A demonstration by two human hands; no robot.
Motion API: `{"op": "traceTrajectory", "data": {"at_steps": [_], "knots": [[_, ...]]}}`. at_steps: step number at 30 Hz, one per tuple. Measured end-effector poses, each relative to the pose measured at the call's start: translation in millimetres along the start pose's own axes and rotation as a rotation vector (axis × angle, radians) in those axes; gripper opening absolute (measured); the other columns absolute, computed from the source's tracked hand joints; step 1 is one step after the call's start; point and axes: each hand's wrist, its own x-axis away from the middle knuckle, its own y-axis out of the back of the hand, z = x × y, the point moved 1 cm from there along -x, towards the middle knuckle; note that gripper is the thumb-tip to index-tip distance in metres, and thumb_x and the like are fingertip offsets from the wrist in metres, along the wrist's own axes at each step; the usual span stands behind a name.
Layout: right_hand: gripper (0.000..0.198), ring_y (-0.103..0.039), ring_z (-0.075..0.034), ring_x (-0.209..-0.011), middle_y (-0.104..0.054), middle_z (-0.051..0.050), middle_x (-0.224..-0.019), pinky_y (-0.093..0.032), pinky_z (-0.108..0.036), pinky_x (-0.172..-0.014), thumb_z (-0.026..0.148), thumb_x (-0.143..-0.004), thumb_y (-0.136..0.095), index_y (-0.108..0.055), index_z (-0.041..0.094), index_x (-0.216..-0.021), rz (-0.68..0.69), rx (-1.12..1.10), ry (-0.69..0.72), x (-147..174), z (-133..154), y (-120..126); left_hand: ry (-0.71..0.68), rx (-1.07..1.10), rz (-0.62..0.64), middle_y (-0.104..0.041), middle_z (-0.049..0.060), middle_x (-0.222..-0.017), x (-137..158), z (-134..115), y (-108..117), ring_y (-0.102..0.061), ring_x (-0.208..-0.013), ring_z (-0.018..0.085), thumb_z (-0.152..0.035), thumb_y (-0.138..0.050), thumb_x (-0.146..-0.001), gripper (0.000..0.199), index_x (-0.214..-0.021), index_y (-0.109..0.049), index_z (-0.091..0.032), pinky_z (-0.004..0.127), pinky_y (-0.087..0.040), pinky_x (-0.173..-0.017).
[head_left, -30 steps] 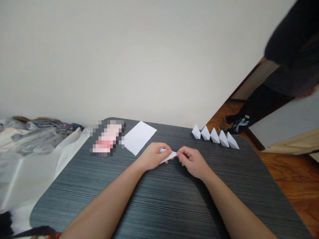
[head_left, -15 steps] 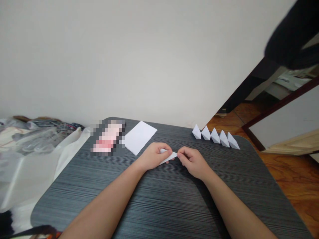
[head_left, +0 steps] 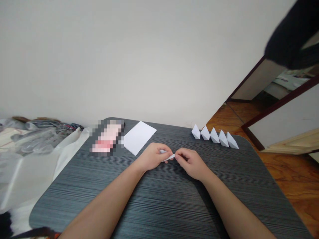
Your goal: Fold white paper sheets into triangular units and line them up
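Both hands [head_left: 154, 156] gripping folded paper [head_left: 169, 158], right hand [head_left: 192, 163] at tip; five paper shapes [head_left: 214, 136] in row on dark table [head_left: 159, 202].

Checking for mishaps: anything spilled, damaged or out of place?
Nothing on the dark striped table looks spilled or damaged. Only the pixelated pink patch at left looks odd, its details masked. Five white folded paper shapes form a neat row. The left hand and right hand partly hide their folded white paper.
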Motion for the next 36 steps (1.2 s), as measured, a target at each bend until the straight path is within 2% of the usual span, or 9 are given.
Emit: {"op": "traceTrajectory", "data": {"at_steps": [17, 24, 29, 36], "knots": [[0.016, -0.05, -0.011, -0.056, -0.054, 0.002, -0.06, -0.037, -0.023, -0.055, 0.021, -0.086, -0.046, -0.056, 0.018, -0.074, -0.018, -0.079, -0.091, 0, -3, -1, 0.028, -0.01, -0.025, -0.065, 0.004, -0.067, 1, -1, -2, -0.06, -0.062, 0.013, -0.031, -0.053, -0.08, 0.022, -0.079, -0.067, -0.014, 0.021, -0.044, -0.056], [0.015, -0.052, -0.012, -0.055, -0.055, 0.002, -0.06, -0.039, -0.023, -0.054, 0.025, -0.087, -0.046, -0.054, 0.019, -0.075, -0.104, -0.136, -0.161, 1, -13, 3, 0.074, 0.129, -0.064, -0.063, 0.002, -0.06, 1, 4, 2, -0.06, -0.057, 0.015, -0.043, -0.049, -0.083, 0.033, -0.102, -0.057, -0.016, 0.022, -0.042, -0.051], [0.016, -0.053, -0.012, -0.055, -0.056, 0.001, -0.063, -0.04, -0.023, -0.054, 0.029, -0.087, -0.047, -0.055, 0.019, -0.077, -0.136, -0.183, -0.215, 1, -20, 2, 0.072, 0.109, -0.058, -0.063, 0.003, -0.06, 0, 10, 3, -0.057, -0.054, 0.013, -0.044, -0.046, -0.085, 0.032, -0.086, -0.058, -0.015, 0.02, -0.038, -0.048], [0.016, -0.052, -0.012, -0.054, -0.056, 0.002, -0.061, -0.04, -0.024, -0.055, 0.027, -0.086, -0.047, -0.056, 0.018, -0.077, -0.07, -0.207, -0.197, 2, -15, 0, 0.05, 0.083, -0.013, -0.063, 0.003, -0.063, 0, 5, 1, -0.058, -0.057, 0.013, -0.042, -0.045, -0.085, 0.031, -0.086, -0.059, -0.014, 0.021, -0.039, -0.052]]}}
